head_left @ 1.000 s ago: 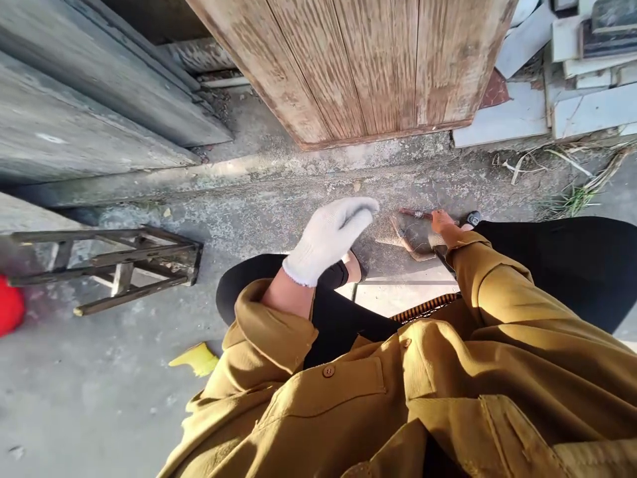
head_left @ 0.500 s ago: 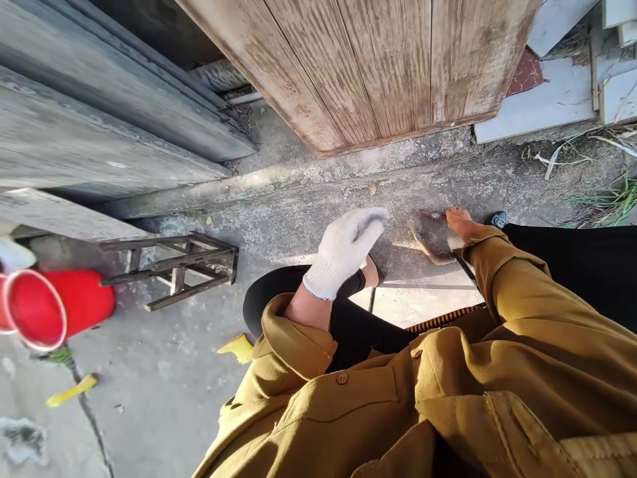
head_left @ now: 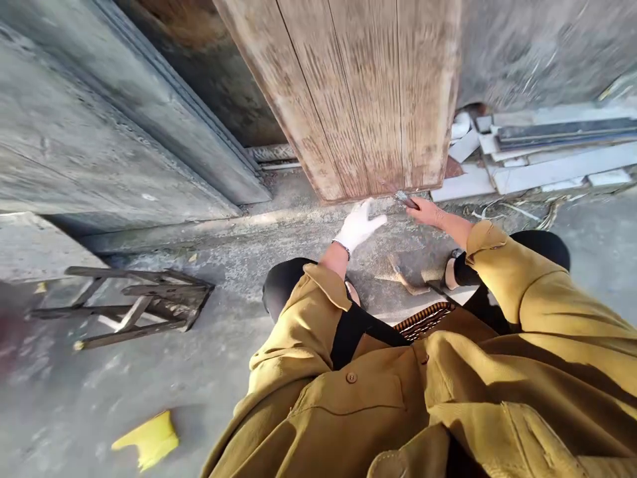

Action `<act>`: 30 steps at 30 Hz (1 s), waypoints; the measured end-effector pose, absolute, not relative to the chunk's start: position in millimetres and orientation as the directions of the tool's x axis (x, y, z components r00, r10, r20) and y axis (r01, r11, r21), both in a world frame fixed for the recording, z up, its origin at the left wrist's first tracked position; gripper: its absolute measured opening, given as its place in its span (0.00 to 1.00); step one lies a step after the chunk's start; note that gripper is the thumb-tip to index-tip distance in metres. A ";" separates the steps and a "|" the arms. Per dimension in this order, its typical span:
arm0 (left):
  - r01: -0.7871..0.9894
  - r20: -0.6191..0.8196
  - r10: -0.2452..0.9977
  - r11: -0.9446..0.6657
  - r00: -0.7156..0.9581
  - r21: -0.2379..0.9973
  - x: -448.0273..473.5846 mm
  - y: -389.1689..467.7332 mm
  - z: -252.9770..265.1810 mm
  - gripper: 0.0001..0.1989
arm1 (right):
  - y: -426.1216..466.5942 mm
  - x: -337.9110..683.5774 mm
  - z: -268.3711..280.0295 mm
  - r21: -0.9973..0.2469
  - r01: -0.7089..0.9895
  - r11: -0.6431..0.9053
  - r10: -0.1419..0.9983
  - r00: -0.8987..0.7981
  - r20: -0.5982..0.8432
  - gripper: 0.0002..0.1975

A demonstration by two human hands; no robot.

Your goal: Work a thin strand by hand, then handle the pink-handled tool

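Right hand (head_left: 425, 212): grip closed round the handle of a brush-like tool (head_left: 402, 197), its head at the bottom edge of the wooden panel (head_left: 348, 99); contact unclear. Left hand (head_left: 359, 226), gloved: thumb and fingers apart, nothing held, just by the panel's bottom edge. Looks mid-job, tool in hand; panel face is patchy, no clear worked/unworked line, so can't tell done from left. White boards (head_left: 562, 178) right of panel, wooden frame (head_left: 169, 292) lower left of it.
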State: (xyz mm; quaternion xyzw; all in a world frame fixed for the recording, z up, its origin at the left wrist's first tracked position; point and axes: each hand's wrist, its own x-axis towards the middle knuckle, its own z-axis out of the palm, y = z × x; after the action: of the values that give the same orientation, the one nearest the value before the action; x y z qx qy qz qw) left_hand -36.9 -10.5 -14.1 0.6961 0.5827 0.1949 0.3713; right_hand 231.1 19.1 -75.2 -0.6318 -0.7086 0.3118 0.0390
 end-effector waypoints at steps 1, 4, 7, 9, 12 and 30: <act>0.644 -0.094 0.963 -0.095 0.253 0.759 -31.7 -6.7 -11.4 0.32 | 19.9 232.7 -53.1 -0.594 0.803 0.044 0.918 -0.267 -0.294 0.13; 0.519 0.070 0.938 -0.249 0.340 0.818 -15.8 -0.9 2.1 0.45 | 13.1 239.2 4.9 -0.793 0.596 0.127 0.894 -0.416 -0.169 0.15; 0.234 0.066 0.862 -0.209 0.503 0.950 -4.8 -7.5 15.3 0.40 | 0.0 242.3 43.6 -0.900 0.419 0.123 0.888 -0.451 -0.089 0.20; 0.148 -0.021 0.802 -0.084 0.597 0.985 -2.4 -18.1 20.1 0.31 | -7.0 241.5 57.7 -0.960 0.270 0.072 0.894 -0.444 -0.058 0.24; 0.148 -0.065 0.778 -0.037 0.625 0.988 -6.1 -36.8 19.8 0.26 | -10.6 239.9 65.9 -0.998 0.046 -0.031 0.923 -0.381 -0.046 0.21; 0.961 -0.139 0.990 0.054 -0.017 0.270 -80.3 -25.7 45.2 0.17 | -26.7 262.0 66.9 -0.327 0.902 0.280 0.959 -0.252 0.127 0.24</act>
State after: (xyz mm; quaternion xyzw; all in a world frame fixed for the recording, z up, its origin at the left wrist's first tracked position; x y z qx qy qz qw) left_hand -80.3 -25.7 45.2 0.6860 0.7112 0.0498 0.1454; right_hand 262.0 -26.7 66.9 -0.5924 -0.7857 0.0939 0.1516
